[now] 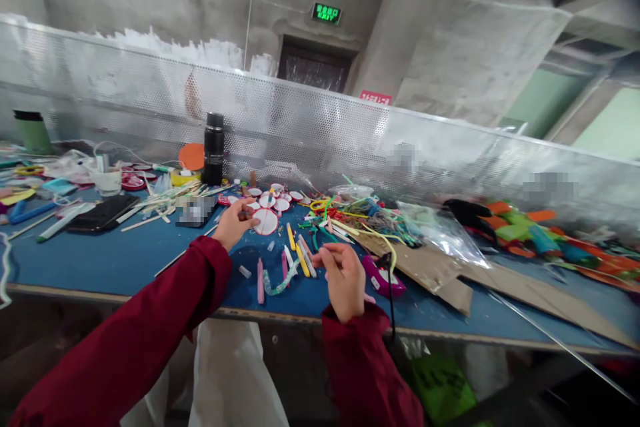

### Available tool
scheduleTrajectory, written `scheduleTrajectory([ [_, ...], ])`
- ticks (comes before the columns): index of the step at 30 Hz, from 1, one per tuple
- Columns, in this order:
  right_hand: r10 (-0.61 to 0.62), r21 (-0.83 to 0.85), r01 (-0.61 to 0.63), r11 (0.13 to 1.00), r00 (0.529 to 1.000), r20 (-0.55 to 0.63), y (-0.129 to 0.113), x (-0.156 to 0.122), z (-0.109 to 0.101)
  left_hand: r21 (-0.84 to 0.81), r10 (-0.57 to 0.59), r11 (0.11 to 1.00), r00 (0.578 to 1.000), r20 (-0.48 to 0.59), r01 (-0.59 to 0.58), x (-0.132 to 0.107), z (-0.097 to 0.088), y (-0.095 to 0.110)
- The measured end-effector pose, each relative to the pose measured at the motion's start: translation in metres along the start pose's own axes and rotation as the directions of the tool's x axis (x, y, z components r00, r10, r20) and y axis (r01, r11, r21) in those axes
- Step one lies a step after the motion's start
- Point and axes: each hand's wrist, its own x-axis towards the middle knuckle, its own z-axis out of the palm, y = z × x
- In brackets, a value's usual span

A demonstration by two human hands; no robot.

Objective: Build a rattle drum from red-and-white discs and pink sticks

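Note:
My left hand [233,224] is closed at the thumb and fingertips on the left edge of a round white disc with a red rim [265,221]. Similar discs [267,200] lie behind it in a loose cluster. My right hand [344,280] has its fingers curled and thumb pressed in; what they hold, if anything, is too small to make out. Left of that hand are yellow [303,260] and white pens [307,257], a pink pen [260,281] and a curved pale-green beaded strip [281,285]. A purple device [384,277] with a black cord lies right of it.
A black bottle [214,150] stands at the back beside a perforated metal screen [320,113]. Tangled coloured cords [357,210], flat cardboard [420,263] and clear plastic [440,230] spread to the right. A dark phone [103,213] and thin sticks [165,203] lie left.

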Motion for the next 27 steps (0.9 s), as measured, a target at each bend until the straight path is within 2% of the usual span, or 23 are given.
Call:
scheduleTrajectory([
  [4, 0.137, 0.192, -0.164, 0.968, 0.98, 0.147, 0.001, 0.041, 0.017, -0.012, -0.012, 1.0, 0.99, 0.143, 0.014, -0.005, 0.003, 0.006],
  [7, 0.198, 0.266, -0.285, 0.921, 0.93, 0.309, 0.007, 0.067, 0.034, -0.043, -0.013, 0.999, 0.977, 0.214, 0.023, -0.008, 0.004, 0.01],
  [12, 0.181, 0.285, -0.312, 0.907, 0.896, 0.406, 0.008, 0.083, 0.061, -0.101, -0.019, 0.994, 0.972, 0.232, 0.043, -0.009, 0.005, 0.012],
  [20, 0.131, 0.295, -0.254, 0.921, 0.916, 0.38, 0.001, 0.087, 0.076, -0.105, -0.055, 0.991, 0.968, 0.244, 0.082, -0.01, 0.006, 0.014],
  [24, 0.11, 0.265, -0.223, 0.938, 0.918, 0.381, 0.005, 0.089, 0.075, -0.108, -0.063, 0.99, 0.965, 0.255, 0.093, -0.01, 0.005, 0.011],
  [27, 0.099, 0.335, -0.201, 0.921, 0.95, 0.296, 0.004, 0.085, 0.067, -0.109, -0.062, 0.99, 0.977, 0.202, 0.085, -0.007, 0.004, 0.006],
])
